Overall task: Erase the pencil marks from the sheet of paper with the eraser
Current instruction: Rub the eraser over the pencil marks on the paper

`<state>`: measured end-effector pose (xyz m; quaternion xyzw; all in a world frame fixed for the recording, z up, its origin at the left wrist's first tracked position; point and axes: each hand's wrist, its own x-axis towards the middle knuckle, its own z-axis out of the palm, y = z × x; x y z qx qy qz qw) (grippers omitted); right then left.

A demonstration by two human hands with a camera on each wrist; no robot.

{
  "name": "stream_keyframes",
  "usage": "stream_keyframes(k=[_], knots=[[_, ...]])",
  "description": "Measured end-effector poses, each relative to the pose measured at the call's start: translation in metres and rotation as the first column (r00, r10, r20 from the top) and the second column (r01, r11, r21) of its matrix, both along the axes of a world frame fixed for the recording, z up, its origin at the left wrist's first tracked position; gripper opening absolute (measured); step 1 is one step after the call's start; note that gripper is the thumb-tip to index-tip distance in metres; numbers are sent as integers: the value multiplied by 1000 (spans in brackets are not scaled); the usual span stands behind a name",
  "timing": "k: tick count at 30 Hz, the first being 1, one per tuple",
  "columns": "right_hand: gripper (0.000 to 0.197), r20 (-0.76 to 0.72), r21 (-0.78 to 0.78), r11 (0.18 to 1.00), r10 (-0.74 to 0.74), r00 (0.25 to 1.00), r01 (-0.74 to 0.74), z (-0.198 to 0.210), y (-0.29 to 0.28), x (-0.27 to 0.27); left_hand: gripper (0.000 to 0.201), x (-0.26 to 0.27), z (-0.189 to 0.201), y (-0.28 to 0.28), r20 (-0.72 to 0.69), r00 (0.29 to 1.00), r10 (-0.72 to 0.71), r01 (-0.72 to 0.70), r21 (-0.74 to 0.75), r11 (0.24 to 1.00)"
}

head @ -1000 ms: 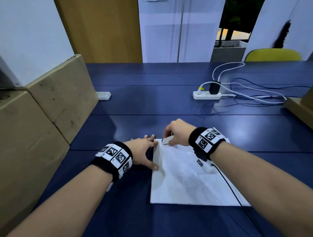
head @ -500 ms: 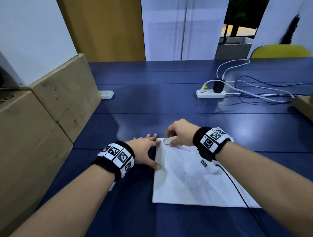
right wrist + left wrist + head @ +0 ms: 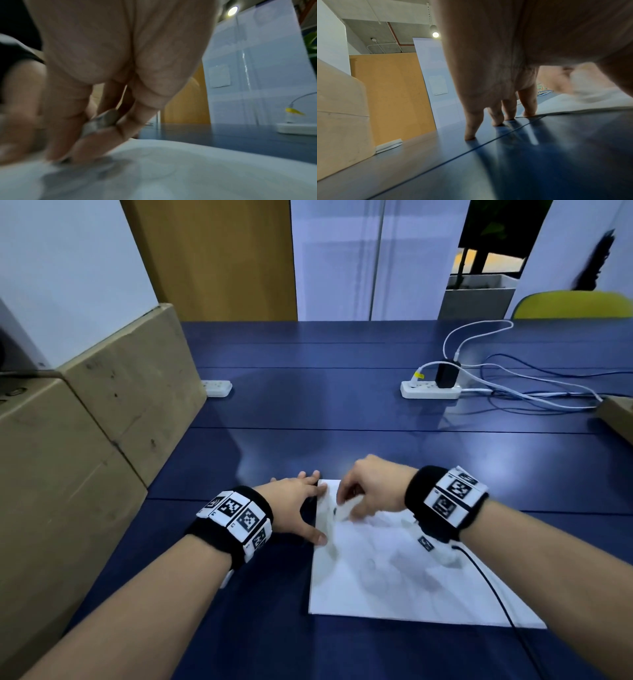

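A white sheet of paper (image 3: 404, 587) with faint grey pencil marks (image 3: 89, 174) lies on the blue table (image 3: 342, 412). My left hand (image 3: 305, 505) lies flat with straight, spread fingers (image 3: 528, 106); its thumb presses the sheet's left edge and its index tip touches the far left corner. My right hand (image 3: 352, 501) pinches a small white eraser (image 3: 344, 511) and holds it against the paper near that far left corner. The eraser (image 3: 101, 121) is blurred, and the same blur shows on the eraser (image 3: 589, 86) in the left wrist view.
Cardboard boxes (image 3: 102, 422) wall off the left side. A white power strip (image 3: 430, 390) with cables lies at the back right, a smaller white strip (image 3: 215, 387) at the back left. Another box (image 3: 616, 412) sits at the right edge. A black wrist cable (image 3: 489, 587) crosses the paper.
My right hand has brought the eraser a little toward me, from the paper's far edge onto the sheet. The left hand stays pressed on the left edge.
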<state>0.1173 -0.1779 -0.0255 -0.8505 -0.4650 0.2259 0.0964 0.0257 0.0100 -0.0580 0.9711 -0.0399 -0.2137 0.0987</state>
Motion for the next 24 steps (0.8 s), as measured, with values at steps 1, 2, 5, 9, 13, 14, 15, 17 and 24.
stream_keyframes(k=[1,2,5,9,13,14,15,17,24], knots=[[28,-51,-45,998,46,998,-49,0,-3,-6,111,1,-1,0,2,1000,-1,1,-2,1000],[28,-77,-71,994,76,994,-82,1,-4,-9,111,1,-1,0,9,1000,-2,2,1,1000],[25,6,6,1000,7,1000,-7,2,5,6,107,4,4,-3,41,999,-14,13,10,1000],[23,63,92,992,-91,994,85,-2,11,21,101,7,9,-6,77,997,12,-11,-3,1000],[28,-7,-20,997,74,997,-74,0,0,-7,92,10,11,-10,53,998,32,-34,29,999],[27,-37,-40,993,108,993,-110,3,0,-11,92,10,11,-10,55,998,36,-38,29,999],[25,-42,-42,992,120,992,-121,6,2,-11,93,9,12,-11,56,998,36,-38,29,999],[23,9,2,998,64,998,-64,8,8,2,100,8,12,-11,52,998,32,-34,32,999],[26,12,0,997,80,997,-80,-2,1,4,97,11,11,-10,59,998,38,-39,27,999]])
